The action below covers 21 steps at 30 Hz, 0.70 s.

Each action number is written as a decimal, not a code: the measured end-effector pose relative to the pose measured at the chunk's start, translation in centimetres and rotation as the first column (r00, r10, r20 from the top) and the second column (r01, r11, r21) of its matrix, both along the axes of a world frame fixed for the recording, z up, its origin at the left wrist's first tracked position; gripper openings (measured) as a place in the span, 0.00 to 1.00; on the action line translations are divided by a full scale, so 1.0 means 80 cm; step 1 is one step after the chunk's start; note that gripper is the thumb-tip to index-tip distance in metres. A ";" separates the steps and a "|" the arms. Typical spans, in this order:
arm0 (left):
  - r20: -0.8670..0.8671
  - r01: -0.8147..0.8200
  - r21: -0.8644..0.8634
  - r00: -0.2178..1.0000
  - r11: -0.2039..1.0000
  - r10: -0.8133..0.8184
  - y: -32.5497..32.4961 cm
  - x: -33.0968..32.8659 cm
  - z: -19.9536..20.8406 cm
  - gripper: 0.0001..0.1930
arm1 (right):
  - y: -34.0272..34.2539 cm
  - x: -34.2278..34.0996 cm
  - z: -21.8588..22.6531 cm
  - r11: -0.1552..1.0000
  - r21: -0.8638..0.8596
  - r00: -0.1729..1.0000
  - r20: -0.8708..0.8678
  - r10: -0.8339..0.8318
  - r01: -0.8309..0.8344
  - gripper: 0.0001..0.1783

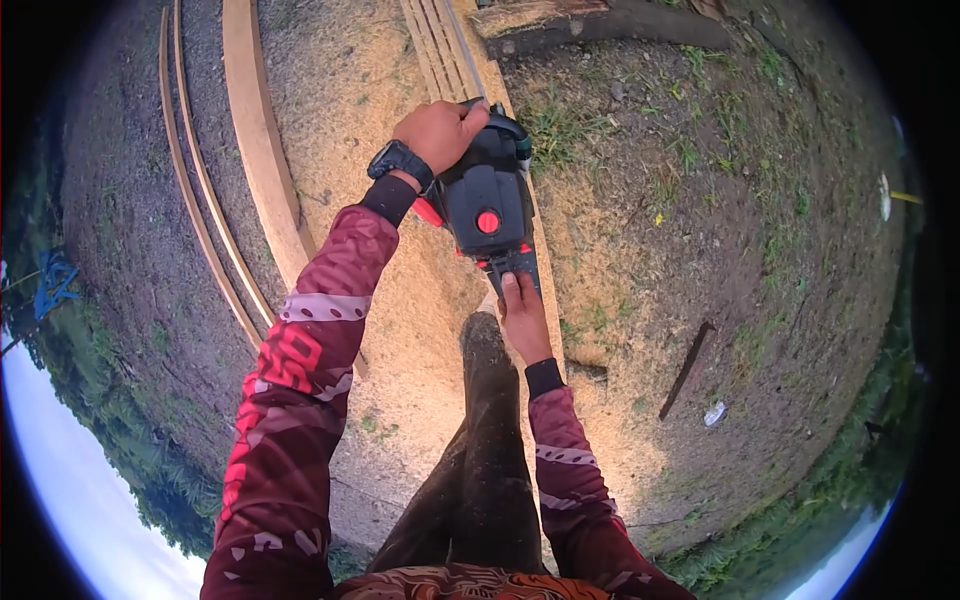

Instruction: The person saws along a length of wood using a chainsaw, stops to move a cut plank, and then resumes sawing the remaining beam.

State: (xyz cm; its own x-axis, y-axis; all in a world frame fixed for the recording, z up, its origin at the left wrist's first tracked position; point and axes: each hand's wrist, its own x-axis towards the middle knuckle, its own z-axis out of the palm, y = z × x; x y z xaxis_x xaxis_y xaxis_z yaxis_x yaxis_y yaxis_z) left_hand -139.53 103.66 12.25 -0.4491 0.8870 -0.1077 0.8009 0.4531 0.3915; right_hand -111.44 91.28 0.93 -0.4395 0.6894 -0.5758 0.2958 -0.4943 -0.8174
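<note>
A black chainsaw (488, 200) with a red round cap and red trim rests over a long sawn timber (433, 45) that runs away from me. My left hand (437, 135), with a black watch at its wrist, is closed round the front handle. Behind the saw body, my right hand (525, 320) grips the rear handle, its thumb on top. Lengthwise slits show in the timber ahead of the saw, with a thin grey strip along them; whether that is the guide bar I cannot tell. The trigger is hidden under my right hand.
Sawdust (400, 400) covers the ground around my legs. To the left lie a thick beam (262, 150) and two thin strips (195, 190). A dark log (610, 28) lies at the far right of the timber. A dark flat bar (686, 370) is on the soil at right.
</note>
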 end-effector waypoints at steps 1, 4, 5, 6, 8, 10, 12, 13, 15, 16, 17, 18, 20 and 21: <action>0.002 -0.001 -0.002 1.000 1.000 0.001 0.002 -0.004 0.002 0.33 | 0.009 -0.002 0.010 0.998 -0.038 0.999 0.030 0.042 -0.041 0.23; 0.005 -0.016 0.011 1.000 1.000 0.016 0.010 -0.016 0.008 0.33 | 0.019 -0.013 0.020 0.995 -0.070 0.995 0.062 0.081 -0.077 0.27; 0.007 -0.005 0.012 1.000 1.000 0.005 0.013 -0.020 0.009 0.33 | 0.022 -0.017 0.021 0.996 -0.059 0.995 0.063 0.076 -0.072 0.26; 0.007 0.005 0.013 1.000 1.000 -0.005 0.016 -0.024 0.011 0.33 | 0.024 -0.021 0.021 0.996 -0.059 0.995 0.063 0.077 -0.073 0.26; 0.017 0.010 0.009 1.000 1.000 -0.010 0.020 -0.022 0.009 0.33 | 0.027 -0.022 0.010 0.998 -0.055 0.999 -0.013 0.030 -0.031 0.18; 0.021 0.014 0.002 1.000 1.000 -0.014 0.022 -0.022 0.009 0.33 | 0.023 -0.021 0.006 0.998 -0.057 1.000 -0.014 0.016 -0.017 0.18; 0.031 -0.008 -0.030 0.999 1.000 0.008 0.024 -0.025 0.011 0.33 | 0.021 -0.023 0.006 0.998 -0.063 1.000 -0.018 0.001 -0.002 0.18; 0.030 -0.008 -0.031 1.000 0.999 0.009 0.026 -0.028 0.014 0.33 | 0.023 -0.027 0.010 0.999 -0.052 1.000 -0.001 0.004 -0.004 0.18; 0.010 -0.015 -0.077 1.000 0.997 0.016 0.033 -0.035 0.021 0.31 | 0.030 -0.034 0.017 0.999 -0.042 1.000 0.015 0.006 -0.005 0.18; 0.009 -0.015 -0.078 1.000 0.997 0.016 0.036 -0.040 0.025 0.31 | 0.037 -0.040 0.020 0.999 -0.013 0.998 0.044 0.042 -0.041 0.23; 0.022 -0.014 -0.066 1.000 0.998 0.016 0.041 -0.047 0.029 0.31 | 0.043 -0.046 0.023 0.997 0.016 0.994 0.073 0.077 -0.078 0.27; 0.035 -0.014 -0.054 0.999 0.998 0.016 0.044 -0.052 0.033 0.31 | 0.049 -0.051 0.027 0.997 0.014 0.994 0.072 0.077 -0.078 0.27; 0.019 -0.017 -0.058 1.000 0.998 0.018 0.052 -0.058 0.035 0.31 | 0.060 -0.060 0.034 0.993 -0.005 0.989 0.098 0.114 -0.114 0.28; 0.003 -0.020 -0.059 1.000 0.998 0.020 0.054 -0.061 0.037 0.32 | 0.062 -0.064 0.035 0.993 -0.007 0.989 0.098 0.114 -0.114 0.28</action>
